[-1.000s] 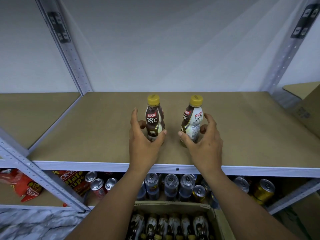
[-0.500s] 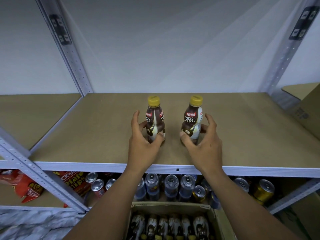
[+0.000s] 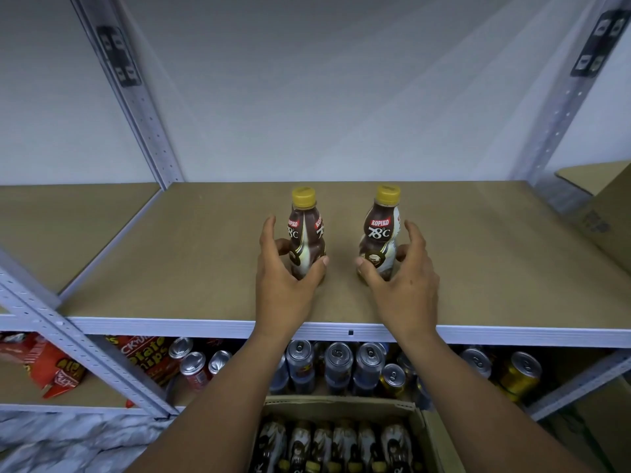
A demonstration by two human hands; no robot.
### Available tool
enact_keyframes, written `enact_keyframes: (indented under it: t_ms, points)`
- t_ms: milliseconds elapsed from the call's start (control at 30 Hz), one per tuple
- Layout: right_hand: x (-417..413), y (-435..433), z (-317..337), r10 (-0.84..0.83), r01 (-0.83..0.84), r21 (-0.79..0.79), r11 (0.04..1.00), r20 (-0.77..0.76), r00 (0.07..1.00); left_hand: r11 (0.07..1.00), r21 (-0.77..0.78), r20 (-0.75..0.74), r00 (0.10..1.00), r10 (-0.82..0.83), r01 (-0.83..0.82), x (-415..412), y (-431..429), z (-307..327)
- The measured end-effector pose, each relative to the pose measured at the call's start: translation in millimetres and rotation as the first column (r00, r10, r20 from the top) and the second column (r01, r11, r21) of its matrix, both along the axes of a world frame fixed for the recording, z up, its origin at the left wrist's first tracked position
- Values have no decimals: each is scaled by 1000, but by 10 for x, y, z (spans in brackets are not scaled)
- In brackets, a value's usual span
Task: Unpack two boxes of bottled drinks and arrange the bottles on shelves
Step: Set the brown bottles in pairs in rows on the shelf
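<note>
On the upper shelf (image 3: 170, 268), about mid-board and a bit back from the front edge, two Kopiko bottles stood upright w/ yellow caps, side by side, apart and not touching. The left hand (image 3: 286, 285) cupped the lower body of the left bottle (image 3: 305, 233): thumb pressed on its right side near the base, a finger curled round the far side, index finger lifted clear. The right hand (image 3: 403, 285) mirrored that on the right bottle (image 3: 380, 233), w/ thumb on the near-left of its base, a finger round the right side and index raised. Both holds looked light, more like setting or squaring up than carrying.

Progress, as a judgement: very early. Only these two bottles were on the board; the rest of it showed bare wood. Below, the open carton (image 3: 426, 435) held a row of packed bottles (image 3: 341, 445) across its visible width, so most of that box was left to do. A second carton (image 3: 601, 206) sat at the right edge of the view; contents not visible, prob. not yet unpacked.

The shelf underneath carried cans (image 3: 338, 363) and snack bags (image 3: 51, 367) – other stock, not part of this job.
</note>
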State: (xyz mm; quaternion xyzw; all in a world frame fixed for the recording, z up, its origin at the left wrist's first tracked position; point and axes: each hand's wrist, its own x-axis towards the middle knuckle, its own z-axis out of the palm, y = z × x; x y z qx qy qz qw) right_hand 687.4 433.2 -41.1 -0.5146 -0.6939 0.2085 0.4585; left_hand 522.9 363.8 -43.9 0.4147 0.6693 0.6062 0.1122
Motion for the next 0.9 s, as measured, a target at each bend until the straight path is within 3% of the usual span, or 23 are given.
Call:
enact_keyframes:
  t_ms: [433, 600, 900]
  points:
    - [39, 21, -22, 85, -85, 4, 996, -22, 996, 1000, -15, 21, 1000, -19, 19, 24, -22, 33]
    - [29, 37, 26, 66, -70, -49, 996, -72, 995, 1000, -7, 34, 999, -28, 29, 25, -26, 40]
    - [-44, 77, 59, -2, 2, -12, 1000, -18, 1000, 1000, -3, -1, 1000, 20, -20, 12, -16, 9]
